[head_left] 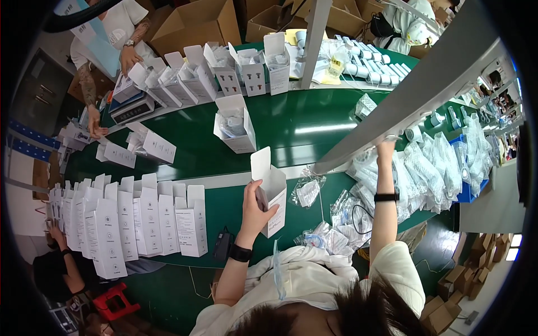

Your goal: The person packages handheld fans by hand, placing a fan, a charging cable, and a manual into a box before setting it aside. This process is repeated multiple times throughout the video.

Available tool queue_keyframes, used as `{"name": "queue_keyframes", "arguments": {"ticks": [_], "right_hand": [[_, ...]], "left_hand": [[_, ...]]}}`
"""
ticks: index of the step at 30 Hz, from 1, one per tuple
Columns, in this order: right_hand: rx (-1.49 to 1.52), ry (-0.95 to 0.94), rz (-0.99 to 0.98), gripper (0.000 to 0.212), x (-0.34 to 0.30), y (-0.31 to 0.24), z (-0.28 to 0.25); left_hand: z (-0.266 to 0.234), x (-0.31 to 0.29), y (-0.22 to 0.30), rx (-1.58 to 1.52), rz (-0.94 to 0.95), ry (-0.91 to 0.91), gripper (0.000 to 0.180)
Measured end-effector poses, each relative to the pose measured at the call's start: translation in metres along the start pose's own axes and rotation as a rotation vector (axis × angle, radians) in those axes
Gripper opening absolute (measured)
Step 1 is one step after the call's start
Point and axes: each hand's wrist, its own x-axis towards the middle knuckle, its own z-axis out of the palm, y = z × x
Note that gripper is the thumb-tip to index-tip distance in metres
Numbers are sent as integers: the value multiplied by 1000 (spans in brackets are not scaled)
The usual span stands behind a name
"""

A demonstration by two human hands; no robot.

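Note:
My left hand [256,208] is closed around the near left side of a white cardboard box [276,197], which stands upright with its top flap raised. Stretched far to the right, my right hand [385,148] is beside a heap of clear plastic bags [414,168] with parts inside. A grey metal post partly covers that hand, and its fingers cannot be made out. Between my arms lie a small bagged white part [307,193] and more bagged pieces [330,238] near the table's front edge.
Rows of white boxes [147,215] stand at left. On the green conveyor belt [302,123] sits an open filled box [234,126]; more filled boxes [246,70] line its far side. A grey post [414,95] slants across the right. Co-workers' hands [130,59] are at far left.

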Motion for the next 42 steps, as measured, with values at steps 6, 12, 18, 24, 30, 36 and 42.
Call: {"name": "queue_keyframes", "arguments": {"ticks": [6,12,18,24,30,36,42], "right_hand": [[1078,45,455,64,-148,-123,-55],[982,0,492,60,-191,-160,29],[180,-220,-380,49,-218,-163,47],[25,-474,-328,40,-195,-84,43],[-737,-656,-287,40,-212,-9,62],[22,-531,-35,31,-213,-22,55],[217,-550,-679,24,-206,-147,33]], "left_hand": [[17,-8,5,119,136,-43,71],[33,-33,9,156,263,58,71],[27,-20,16,150,495,240,70],[7,-22,-19,80,390,245,66],[-10,-35,-3,147,283,237,56],[-16,-30,31,473,121,239,29],[-32,-13,35,486,48,206,13]]}}
